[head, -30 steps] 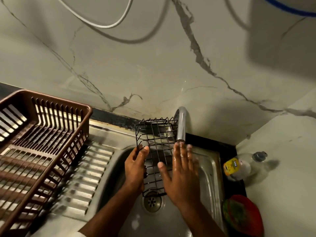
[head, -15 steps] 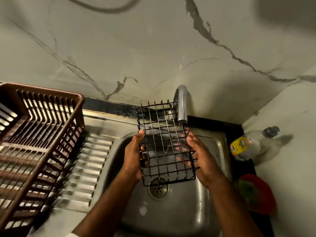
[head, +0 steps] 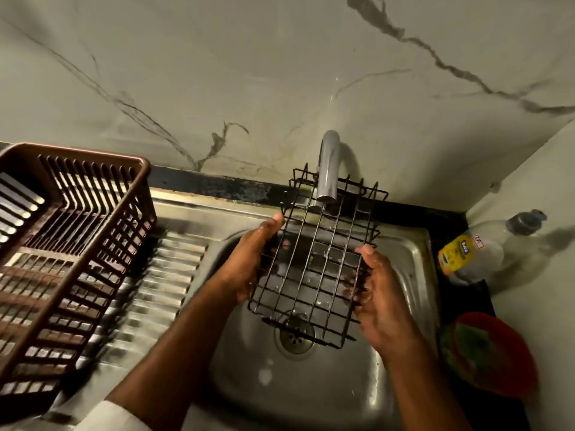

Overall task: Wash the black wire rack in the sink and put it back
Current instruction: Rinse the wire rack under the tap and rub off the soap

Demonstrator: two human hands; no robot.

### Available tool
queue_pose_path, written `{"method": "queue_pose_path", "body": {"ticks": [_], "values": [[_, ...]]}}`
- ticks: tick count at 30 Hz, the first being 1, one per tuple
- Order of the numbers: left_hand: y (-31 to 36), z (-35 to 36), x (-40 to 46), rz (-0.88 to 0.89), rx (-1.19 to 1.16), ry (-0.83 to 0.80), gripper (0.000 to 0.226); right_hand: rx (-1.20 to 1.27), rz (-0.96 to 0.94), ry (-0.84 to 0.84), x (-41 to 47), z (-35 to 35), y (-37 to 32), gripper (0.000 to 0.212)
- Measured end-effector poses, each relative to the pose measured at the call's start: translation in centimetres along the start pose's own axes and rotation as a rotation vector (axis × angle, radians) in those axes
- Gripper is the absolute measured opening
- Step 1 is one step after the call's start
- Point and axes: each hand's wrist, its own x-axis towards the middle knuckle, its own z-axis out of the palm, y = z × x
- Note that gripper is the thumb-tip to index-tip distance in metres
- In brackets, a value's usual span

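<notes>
**Black wire rack held under the tap over the sink**

The black rectangular wire rack (head: 317, 259), a grid of thin dark wires with short upturned sides, is held by both hands above the stainless-steel sink basin (head: 404, 253), tilted so that its far end lies just beneath the spout of the curved chrome tap (head: 326, 169). The near end hangs over the round metal drain (head: 295, 337). Through the open mesh the wet steel of the basin is seen.

The left edge of the rack is gripped by the left hand (head: 249, 259), its fingers curled round the side wires and the thumb laid along the top. The right edge is gripped by the right hand (head: 376, 293), the thumb raised over the rim and the fingers wrapped beneath. Each grip is thus closed on the wire rack.

On the ribbed steel draining board (head: 161, 290) to the left, a brown slatted plastic dish basket (head: 71, 244) is set. On the dark counter (head: 448, 219) to the right, a clear plastic bottle with a yellow label (head: 476, 250) lies near a red round dish (head: 494, 353) with something green in it. A white marble-patterned wall (head: 249, 73) is seen behind.
</notes>
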Motion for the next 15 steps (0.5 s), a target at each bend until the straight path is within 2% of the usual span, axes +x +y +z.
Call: {"method": "queue_pose_path", "body": {"ticks": [2, 4, 6, 8, 12, 13, 15], "values": [[0.6, 0.4, -0.4, -0.034, 0.099, -0.028, 0.048, 0.018, -0.022, 0.049, -0.4, 0.0, 0.9, 0.049], [1.2, 0.5, -0.7, -0.005, 0.169, -0.079, 0.038, 0.024, -0.043, 0.154, -0.8, 0.1, 1.7, 0.056], [1.6, 0.4, -1.4, 0.076, 0.189, -0.169, 0.040, 0.057, -0.016, 0.280, -1.5, 0.7, 2.2, 0.075], [1.3, 0.3, -2.9, 0.175, 0.231, -0.195, 0.045, 0.141, 0.006, 0.340, -2.2, 1.1, 2.2, 0.076], [-2.0, 1.7, -6.9, 0.352, 0.212, 0.095, 0.044, 0.250, 0.060, 0.383, -3.2, 1.7, 1.5, 0.048], [-2.3, 2.3, -7.6, 0.376, 0.222, 0.176, 0.040, 0.265, 0.081, 0.365, -3.6, 2.0, 1.6, 0.049], [-2.0, 3.5, -7.6, 0.399, 0.296, 0.314, 0.034, 0.274, 0.118, 0.330, -4.4, 2.6, 2.2, 0.066]]}}
